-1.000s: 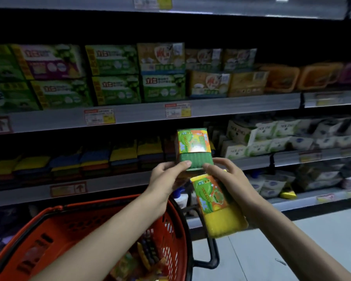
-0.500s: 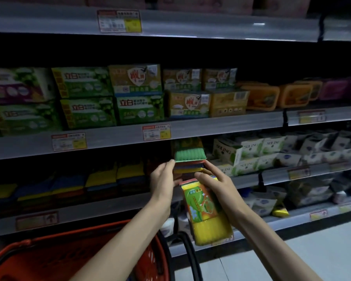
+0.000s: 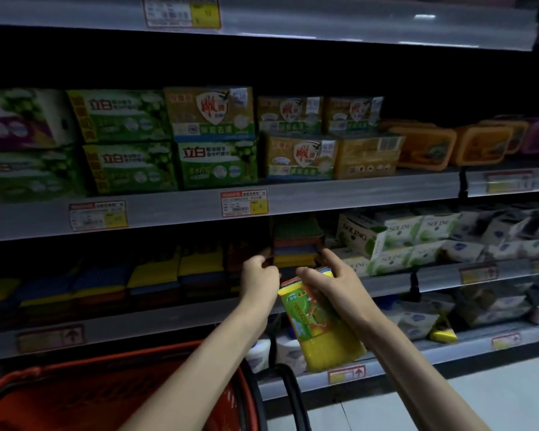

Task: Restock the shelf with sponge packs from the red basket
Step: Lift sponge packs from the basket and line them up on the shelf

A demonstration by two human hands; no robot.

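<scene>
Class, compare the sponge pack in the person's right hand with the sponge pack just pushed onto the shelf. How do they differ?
The held pack hangs tilted in front of the shelf, gripped by the right hand; the shelved pack lies flat in shadow. The held pack shows its printed label and a yellow sponge; the shelved pack shows stacked edges, green on top. The left hand is at the shelved pack's side. Both are multicoloured sponge packs.

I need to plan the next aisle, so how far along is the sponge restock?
Done: one pack sits on the stack on the shelf, the left hand at its edge. In hand: the right hand holds a yellow pack, not yet shelved. Left: that pack, plus whatever remains in the red basket, whose contents are out of view.
</scene>
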